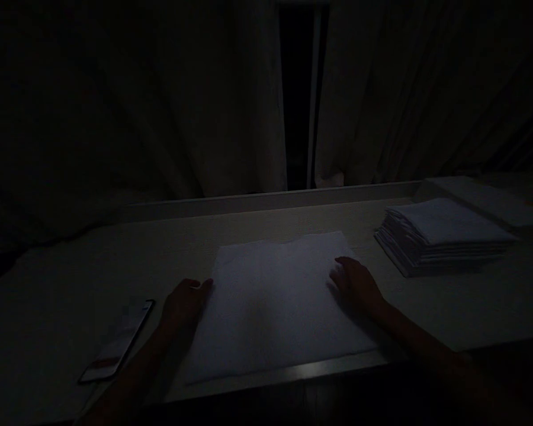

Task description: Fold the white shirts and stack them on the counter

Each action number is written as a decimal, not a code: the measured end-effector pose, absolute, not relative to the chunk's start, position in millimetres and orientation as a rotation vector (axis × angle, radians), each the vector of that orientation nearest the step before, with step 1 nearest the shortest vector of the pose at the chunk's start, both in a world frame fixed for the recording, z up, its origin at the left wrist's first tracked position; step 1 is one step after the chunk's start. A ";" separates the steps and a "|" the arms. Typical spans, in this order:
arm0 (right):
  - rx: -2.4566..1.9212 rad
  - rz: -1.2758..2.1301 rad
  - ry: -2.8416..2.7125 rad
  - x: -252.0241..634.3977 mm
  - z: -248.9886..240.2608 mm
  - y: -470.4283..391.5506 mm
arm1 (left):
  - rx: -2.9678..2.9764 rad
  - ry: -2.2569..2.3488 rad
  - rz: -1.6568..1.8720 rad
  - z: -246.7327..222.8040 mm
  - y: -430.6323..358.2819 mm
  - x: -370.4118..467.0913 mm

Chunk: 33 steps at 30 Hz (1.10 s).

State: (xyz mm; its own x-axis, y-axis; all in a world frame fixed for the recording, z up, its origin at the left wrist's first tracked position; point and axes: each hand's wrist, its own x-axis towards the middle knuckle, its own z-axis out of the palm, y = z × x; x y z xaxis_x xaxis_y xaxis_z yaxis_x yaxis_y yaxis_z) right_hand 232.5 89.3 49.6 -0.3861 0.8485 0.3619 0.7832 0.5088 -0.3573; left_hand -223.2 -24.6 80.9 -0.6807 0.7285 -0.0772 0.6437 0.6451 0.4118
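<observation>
A white cloth (275, 296) lies spread flat on the pale table (169, 242), its near edge close to the table's front. At the cloth's left edge is my left hand (186, 302), its thumb and fingers apart and nothing seen in it. My right hand (355, 284) is over the cloth's right side, fingers apart and slightly bent, holding nothing that shows. Dim light hides whether the fingertips touch the fabric.
A stack of folded white cloths (444, 236) sits at the right, with a pale flat object (484, 198) behind it. A phone (119, 343) lies left of my left forearm. Dark curtains (204, 100) hang behind the table's raised back edge.
</observation>
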 end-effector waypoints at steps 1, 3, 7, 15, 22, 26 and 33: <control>-1.332 0.139 -2.253 232.0 42.4 64.3 | 1.136 2.612 0.484 75.7 -38.5 -218.7; -1.351 0.079 -2.273 231.3 26.7 24.1 | 1.189 2.562 0.425 64.8 -58.5 -209.0; -1.438 0.040 -2.354 233.7 0.6 -10.0 | 1.181 2.576 0.453 51.3 -73.2 -196.0; -1.421 -0.035 -2.444 239.8 -8.5 -10.7 | 1.136 2.634 0.678 46.2 -85.0 -176.8; -1.411 -0.005 -2.422 240.2 -6.1 -11.4 | 1.133 2.637 0.768 37.4 -136.2 -153.9; -1.447 -0.018 -2.414 236.5 -7.1 -4.5 | 1.114 2.624 0.737 33.2 -151.0 -157.4; -1.530 0.035 -2.450 228.6 6.7 -1.1 | 1.073 2.693 0.698 31.2 -134.8 -163.2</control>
State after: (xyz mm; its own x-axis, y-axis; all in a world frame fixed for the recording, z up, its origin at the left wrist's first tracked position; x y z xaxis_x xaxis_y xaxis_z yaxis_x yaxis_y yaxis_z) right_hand 228.6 -1.1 6.7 -0.4158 0.8873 0.1998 0.8812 0.4474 -0.1529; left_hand -163.2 -134.8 31.2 -0.7297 0.6834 0.0236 0.6088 0.6336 0.4773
